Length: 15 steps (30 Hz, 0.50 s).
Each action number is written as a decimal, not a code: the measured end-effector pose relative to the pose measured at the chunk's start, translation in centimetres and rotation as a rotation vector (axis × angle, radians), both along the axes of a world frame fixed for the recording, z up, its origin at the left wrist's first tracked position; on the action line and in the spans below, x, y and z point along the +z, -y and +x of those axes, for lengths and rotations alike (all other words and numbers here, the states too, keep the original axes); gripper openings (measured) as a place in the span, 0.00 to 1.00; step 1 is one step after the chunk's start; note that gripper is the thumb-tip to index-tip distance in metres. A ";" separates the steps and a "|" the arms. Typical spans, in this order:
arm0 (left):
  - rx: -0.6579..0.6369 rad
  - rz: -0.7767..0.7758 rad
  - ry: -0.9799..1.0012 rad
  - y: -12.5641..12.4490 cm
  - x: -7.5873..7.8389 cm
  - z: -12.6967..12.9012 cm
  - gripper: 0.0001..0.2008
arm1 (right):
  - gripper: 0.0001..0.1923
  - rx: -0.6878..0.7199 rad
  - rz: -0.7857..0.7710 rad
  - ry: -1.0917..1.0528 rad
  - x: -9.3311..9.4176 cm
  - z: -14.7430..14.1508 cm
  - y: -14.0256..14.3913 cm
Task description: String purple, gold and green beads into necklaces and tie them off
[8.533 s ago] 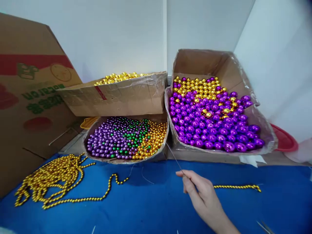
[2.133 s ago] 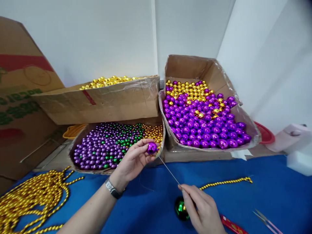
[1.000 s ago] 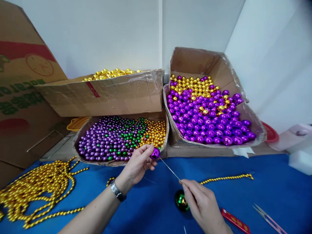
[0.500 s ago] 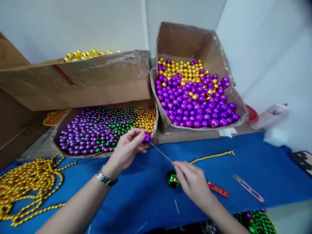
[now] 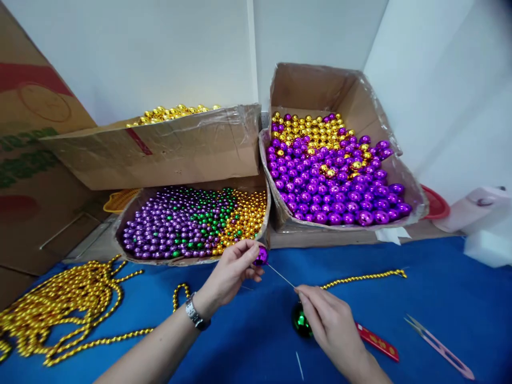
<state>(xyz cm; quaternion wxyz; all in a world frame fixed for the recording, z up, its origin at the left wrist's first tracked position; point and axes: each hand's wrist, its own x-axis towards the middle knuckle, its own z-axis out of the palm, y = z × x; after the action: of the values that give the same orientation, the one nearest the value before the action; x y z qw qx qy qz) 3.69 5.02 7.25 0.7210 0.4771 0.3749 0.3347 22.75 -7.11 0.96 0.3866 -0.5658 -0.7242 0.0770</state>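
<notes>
My left hand (image 5: 236, 266) pinches a shiny purple bead (image 5: 261, 256) between thumb and fingers, above the blue cloth and in front of the boxes. From the bead a thin pale string (image 5: 281, 274) runs taut, down and rightward, to my right hand (image 5: 330, 317). That hand's fingertips are closed on the string's other end; whether a needle is there cannot be made out. A large green ball (image 5: 301, 321) shows just left of my right hand, partly covered by it. Behind the right fingers, a gold bead strand (image 5: 364, 279) stretches along the cloth.
A cardboard box (image 5: 120, 242) holds small purple, green and gold beads; another box (image 5: 276, 213) holds larger purple and gold ones. Gold bead strands (image 5: 76, 304) pile at left. Pink-handled thread snips (image 5: 444, 349) and a red strip (image 5: 378, 344) lie at right on the blue cloth (image 5: 248, 346).
The view has shifted, so everything sits a little lower and farther right. My hands keep nearly the same pose, with the bead and the taut string still held.
</notes>
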 end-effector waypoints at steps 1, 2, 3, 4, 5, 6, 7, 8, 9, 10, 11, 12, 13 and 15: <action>0.010 0.011 -0.007 0.1 0.0 -0.1 0.14 | 0.12 0.001 0.005 0.004 -0.2 -0.1 0.0; 0.018 0.021 -0.008 0.2 0.0 -0.2 0.14 | 0.12 0.002 0.011 0.007 -0.3 -0.1 0.0; 0.022 0.024 -0.005 0.3 -0.1 -0.3 0.15 | 0.12 0.002 0.016 0.009 -0.4 -0.2 0.0; 0.020 0.018 0.001 0.4 -0.1 -0.4 0.16 | 0.12 0.001 0.020 0.009 -0.5 -0.3 0.0; 0.016 0.002 0.009 0.5 -0.1 -0.5 0.16 | 0.12 0.001 0.019 0.004 -0.6 -0.3 0.0; 0.010 -0.020 0.018 0.5 -0.2 -0.7 0.16 | 0.12 0.002 0.012 -0.006 -0.6 -0.4 -0.1; 0.006 -0.044 0.023 0.5 -0.2 -0.7 0.15 | 0.12 0.006 -0.003 -0.020 -0.5 -0.4 -0.1; 0.006 -0.063 0.024 0.5 -0.3 -0.8 0.15 | 0.12 0.013 -0.019 -0.037 -0.4 -0.4 -0.1; 0.007 -0.073 0.018 0.5 -0.4 -0.8 0.14 | 0.12 0.022 -0.034 -0.055 -0.3 -0.5 -0.1; 0.011 -0.072 0.007 0.5 -0.4 -0.8 0.14 | 0.12 0.031 -0.047 -0.071 -0.1 -0.5 -0.1; 0.016 -0.064 -0.008 0.5 -0.5 -0.8 0.14 | 0.12 0.040 -0.059 -0.082 0.0 -0.6 -0.1; 0.021 -0.052 -0.025 0.4 -0.6 -0.7 0.14 | 0.12 0.047 -0.068 -0.087 0.0 -0.6 -0.1; 0.027 -0.040 -0.042 0.3 -0.6 -0.7 0.14 | 0.12 0.052 -0.073 -0.089 0.0 -0.7 -0.1; 0.039 -0.023 -0.081 0.0 -0.6 -0.7 0.15 | 0.11 0.052 -0.075 -0.085 0.0 -0.8 -0.1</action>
<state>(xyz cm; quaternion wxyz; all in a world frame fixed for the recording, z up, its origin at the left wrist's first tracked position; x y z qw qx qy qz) 3.03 5.02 6.61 0.7039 0.4747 0.4168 0.3247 22.00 -7.01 0.96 0.3933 -0.5572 -0.7182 0.1377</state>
